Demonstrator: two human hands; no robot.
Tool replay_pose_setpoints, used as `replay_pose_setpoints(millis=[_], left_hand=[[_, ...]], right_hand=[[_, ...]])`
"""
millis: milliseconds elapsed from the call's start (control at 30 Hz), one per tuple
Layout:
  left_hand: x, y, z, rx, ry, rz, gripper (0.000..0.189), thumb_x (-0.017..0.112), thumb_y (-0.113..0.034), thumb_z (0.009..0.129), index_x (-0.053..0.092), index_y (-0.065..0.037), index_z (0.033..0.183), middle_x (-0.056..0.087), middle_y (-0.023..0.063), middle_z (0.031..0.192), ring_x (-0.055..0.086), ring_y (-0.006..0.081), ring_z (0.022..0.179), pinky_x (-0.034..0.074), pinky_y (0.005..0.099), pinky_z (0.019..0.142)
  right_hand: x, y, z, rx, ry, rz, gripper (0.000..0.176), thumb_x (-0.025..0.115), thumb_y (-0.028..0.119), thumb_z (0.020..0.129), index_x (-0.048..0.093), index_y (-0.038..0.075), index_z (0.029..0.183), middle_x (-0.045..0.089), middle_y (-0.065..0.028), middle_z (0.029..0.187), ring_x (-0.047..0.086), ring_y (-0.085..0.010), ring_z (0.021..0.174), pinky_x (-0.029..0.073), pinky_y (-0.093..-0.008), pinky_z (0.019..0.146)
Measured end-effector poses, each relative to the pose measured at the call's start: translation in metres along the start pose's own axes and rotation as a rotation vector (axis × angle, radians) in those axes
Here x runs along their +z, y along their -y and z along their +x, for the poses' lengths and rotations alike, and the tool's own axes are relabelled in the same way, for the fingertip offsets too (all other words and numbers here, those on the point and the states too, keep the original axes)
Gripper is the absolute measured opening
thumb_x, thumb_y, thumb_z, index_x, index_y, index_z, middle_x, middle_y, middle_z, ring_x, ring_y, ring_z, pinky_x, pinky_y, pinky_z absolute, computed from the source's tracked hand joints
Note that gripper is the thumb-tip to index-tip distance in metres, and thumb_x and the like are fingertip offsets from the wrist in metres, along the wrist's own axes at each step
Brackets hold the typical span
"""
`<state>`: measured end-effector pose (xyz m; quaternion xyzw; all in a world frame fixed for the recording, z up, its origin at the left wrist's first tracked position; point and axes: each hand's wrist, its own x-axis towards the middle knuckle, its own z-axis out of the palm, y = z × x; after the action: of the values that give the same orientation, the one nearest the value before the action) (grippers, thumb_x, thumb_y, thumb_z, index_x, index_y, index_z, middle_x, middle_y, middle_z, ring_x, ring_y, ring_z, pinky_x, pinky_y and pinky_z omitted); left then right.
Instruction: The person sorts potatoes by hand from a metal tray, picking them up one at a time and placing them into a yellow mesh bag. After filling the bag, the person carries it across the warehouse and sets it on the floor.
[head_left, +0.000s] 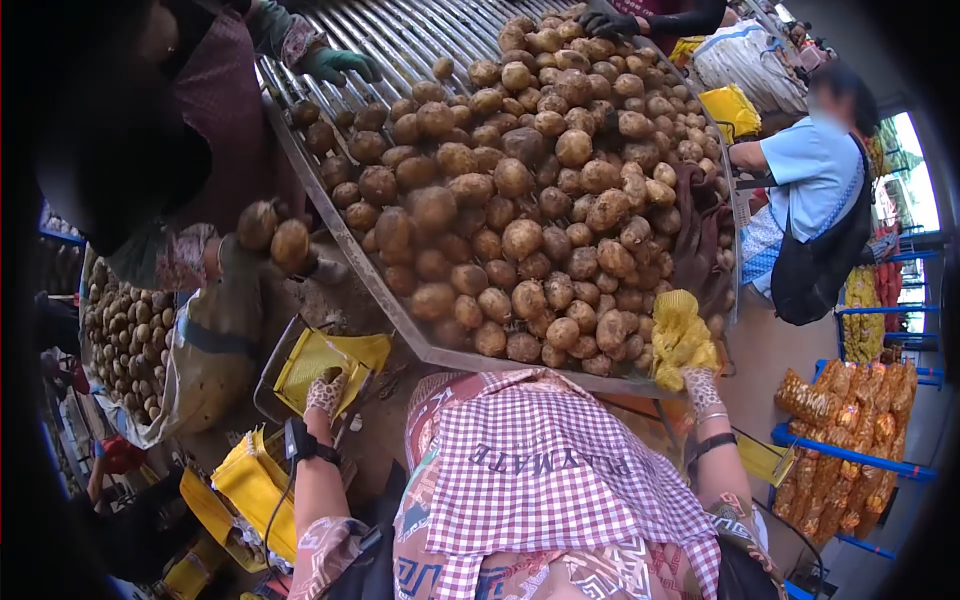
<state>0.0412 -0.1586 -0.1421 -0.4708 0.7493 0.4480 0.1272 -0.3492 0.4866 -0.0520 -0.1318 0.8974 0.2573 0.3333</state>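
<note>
Brown, dirt-smudged potatoes (522, 240) lie heaped beside a crumpled yellow mesh bag (682, 338).

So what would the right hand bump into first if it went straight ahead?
Beyond the yellow mesh at its fingers, the right hand would probably meet the heaped potatoes, though depth is unclear.

**Bright Light Is Showing at the Room's Far Right**

A bright opening (918, 180) is glowing at the far right; whether it is a window or doorway is staying unclear. Blue metal racks (860, 455) are standing along that side. A dull grey-brown floor (785, 350) is stretching between them and a metal-framed table (400, 40), whose parallel bars are catching the light.
</note>
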Motion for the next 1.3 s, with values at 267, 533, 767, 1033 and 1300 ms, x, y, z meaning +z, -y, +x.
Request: replay_pose_setpoints(millis=[267, 533, 767, 1033, 1300], left_hand=[[-0.01, -0.255, -0.065, 0.956, -0.16, 0.224, 0.044, 0.067, -0.018, 0.078, 0.058, -0.006, 0.12, 0.06, 0.0155, 0.119, 0.056, 0.0308, 0.112, 0.043, 0.039, 0.098], [0.003, -0.359, 0.035, 0.822, -0.255, 0.714, 0.068, 0.072, -0.023, 0.072, 0.046, -0.009, 0.133, 0.046, 0.0173, 0.137, 0.047, 0.0341, 0.122, 0.037, 0.0427, 0.105], [0.014, -0.362, -0.014, 0.32, 0.669, -1.399, 0.065, 0.052, -0.061, 0.084, 0.052, -0.011, 0.126, 0.06, 0.0118, 0.113, 0.06, 0.0249, 0.101, 0.054, 0.0426, 0.074], [0.041, -0.35, -0.024, 0.096, 0.68, -1.709, 0.062, 0.048, -0.061, 0.086, 0.055, -0.009, 0.12, 0.063, 0.0102, 0.107, 0.063, 0.0249, 0.095, 0.053, 0.0404, 0.076], [0.054, -0.345, -0.049, 0.329, 0.461, -1.579, 0.058, 0.059, -0.043, 0.087, 0.048, -0.002, 0.126, 0.055, 0.0176, 0.122, 0.06, 0.0274, 0.105, 0.053, 0.041, 0.085]], right_hand=[[-0.107, 0.058, -0.1, 0.004, -0.322, 0.77, 0.049, 0.061, 0.043, 0.082, 0.061, 0.008, 0.118, 0.062, -0.0193, 0.116, 0.055, -0.0306, 0.114, 0.043, -0.0394, 0.097], [-0.183, 0.067, -0.109, -0.204, -0.208, 1.132, 0.056, 0.077, 0.021, 0.076, 0.053, 0.0, 0.122, 0.059, -0.0146, 0.12, 0.059, -0.0212, 0.107, 0.047, -0.0344, 0.092], [-0.278, 0.136, -0.096, -0.668, -1.227, 0.873, 0.042, 0.072, 0.015, 0.08, 0.058, 0.001, 0.117, 0.058, -0.0171, 0.12, 0.057, -0.0305, 0.111, 0.045, -0.0391, 0.096], [-0.299, 0.272, -0.006, -0.767, -0.451, 0.154, 0.073, 0.069, 0.041, 0.078, 0.041, 0.008, 0.137, 0.046, -0.019, 0.134, 0.047, -0.0325, 0.121, 0.039, -0.0451, 0.099], [-0.299, 0.253, 0.003, -0.992, 0.237, 1.66, 0.066, 0.078, 0.031, 0.072, 0.049, 0.008, 0.126, 0.056, -0.0109, 0.118, 0.057, -0.0228, 0.109, 0.051, -0.0354, 0.087]])
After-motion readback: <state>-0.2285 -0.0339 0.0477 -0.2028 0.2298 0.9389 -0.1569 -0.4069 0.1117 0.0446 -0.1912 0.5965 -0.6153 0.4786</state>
